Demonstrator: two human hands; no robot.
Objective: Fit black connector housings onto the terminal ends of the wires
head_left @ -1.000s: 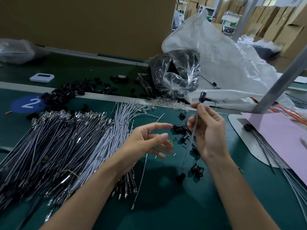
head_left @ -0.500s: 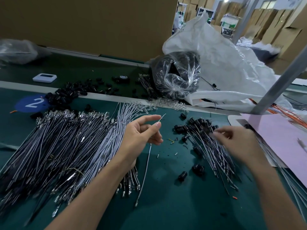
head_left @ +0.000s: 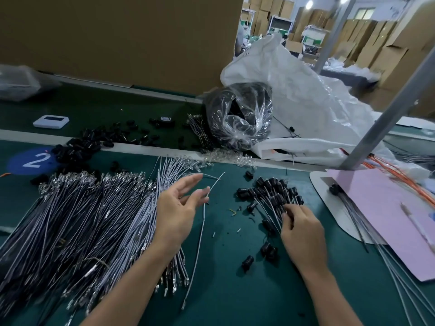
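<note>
Left hand [head_left: 179,212]: left of the housed-wire pile [head_left: 270,189], pinching one grey wire [head_left: 200,241].
Right hand [head_left: 303,234]: fingertips [head_left: 287,214] curled into that pile; grip unclear.

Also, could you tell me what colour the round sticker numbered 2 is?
The round sticker is blue, its numeral white; clearest at the head view's left edge.

Loose wires [head_left: 77,222] left, probably-fitted bundle [head_left: 270,194] right
</note>
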